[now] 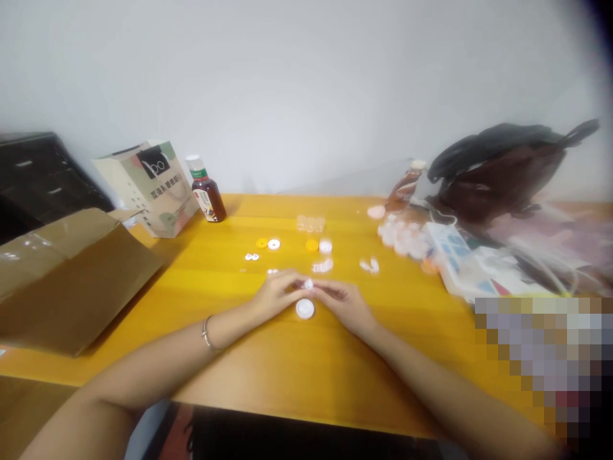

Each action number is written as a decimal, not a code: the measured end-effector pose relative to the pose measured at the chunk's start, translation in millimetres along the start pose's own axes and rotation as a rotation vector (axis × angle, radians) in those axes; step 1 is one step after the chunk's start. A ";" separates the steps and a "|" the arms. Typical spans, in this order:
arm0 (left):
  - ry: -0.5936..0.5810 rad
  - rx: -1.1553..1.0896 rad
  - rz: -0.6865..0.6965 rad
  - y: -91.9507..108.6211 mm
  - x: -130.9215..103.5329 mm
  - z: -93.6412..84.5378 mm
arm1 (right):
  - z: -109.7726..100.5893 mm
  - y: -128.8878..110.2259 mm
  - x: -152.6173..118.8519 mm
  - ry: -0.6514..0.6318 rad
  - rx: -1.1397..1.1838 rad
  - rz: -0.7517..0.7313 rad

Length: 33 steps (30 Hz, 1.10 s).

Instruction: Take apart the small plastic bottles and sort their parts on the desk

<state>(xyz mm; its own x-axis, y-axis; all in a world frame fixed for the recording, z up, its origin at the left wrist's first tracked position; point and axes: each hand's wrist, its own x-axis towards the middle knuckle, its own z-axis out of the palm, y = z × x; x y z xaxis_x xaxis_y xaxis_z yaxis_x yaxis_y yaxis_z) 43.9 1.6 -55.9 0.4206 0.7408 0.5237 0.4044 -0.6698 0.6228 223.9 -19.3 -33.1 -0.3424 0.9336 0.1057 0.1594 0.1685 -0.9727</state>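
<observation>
So, both hands are meeting over the desk (268, 364), fingertips together. The left hand (278, 295) and right hand (345, 305) each have a pinched grip, fingers nearly closed, on one small white piece (309, 284) between them; too blurry to tell what it is exactly. A white disc (305, 309) lies on the desk just nearer the person. Past the fingers there's a yellow round (261, 243) beside a white round (274, 244), plus a blurry clear cluster (310, 223) farther back. A dark bottle (209, 199) stands by a paper bag (167, 207) over on the left.
</observation>
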 end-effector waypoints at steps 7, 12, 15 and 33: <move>-0.026 0.200 0.226 -4.7 -4.1 0.2 | 2.3 3.7 1.9 0.028 0.025 0.022; -0.062 0.366 0.321 -6.6 -6.4 3.3 | 1.7 7.2 3.2 0.035 0.005 0.041; -0.107 0.483 0.340 -5.0 -6.6 3.0 | 3.0 8.8 3.0 0.049 -0.027 0.048; -0.098 0.538 0.399 -1.6 -4.2 2.4 | -0.9 10.7 9.8 0.081 0.042 0.101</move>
<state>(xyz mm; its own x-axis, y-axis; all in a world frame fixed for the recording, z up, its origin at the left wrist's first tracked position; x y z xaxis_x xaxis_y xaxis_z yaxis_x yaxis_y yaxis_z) 43.4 -0.6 -60.6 0.6827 0.4408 0.5827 0.5403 -0.8415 0.0035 223.1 -8.1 -42.3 -0.2503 0.9679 0.0217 0.1501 0.0609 -0.9868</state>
